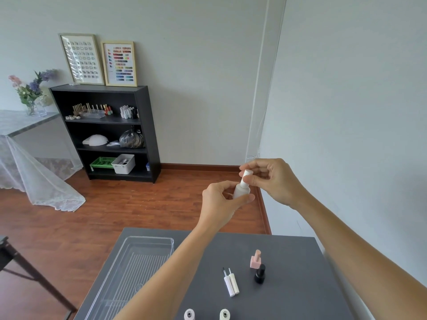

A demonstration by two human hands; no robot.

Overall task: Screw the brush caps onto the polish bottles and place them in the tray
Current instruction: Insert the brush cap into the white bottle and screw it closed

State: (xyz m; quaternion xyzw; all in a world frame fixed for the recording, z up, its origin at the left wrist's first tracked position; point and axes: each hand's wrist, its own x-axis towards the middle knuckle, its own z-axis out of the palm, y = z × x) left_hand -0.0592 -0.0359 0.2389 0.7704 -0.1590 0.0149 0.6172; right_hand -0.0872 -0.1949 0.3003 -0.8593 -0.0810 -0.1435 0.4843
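I hold a white polish bottle (241, 191) up in the air beyond the table's far edge. My left hand (219, 204) grips its body from below. My right hand (270, 179) pinches the white brush cap (246, 175) that sits on the bottle's neck. On the grey table (288, 285) stand a capped pink bottle (255, 259) and a capped black bottle (260, 274). Two loose white brush caps (231, 284) lie side by side. Two uncapped bottles (189, 314) (224, 314) stand at the near edge. The clear plastic tray (129, 269) lies at the table's left with nothing in it.
A black bookshelf (147, 135) with nail supplies stands against the far wall. A lace-covered table (25, 144) with flowers is at the left. A dark stand (13, 257) is near the table's left side, over wooden floor.
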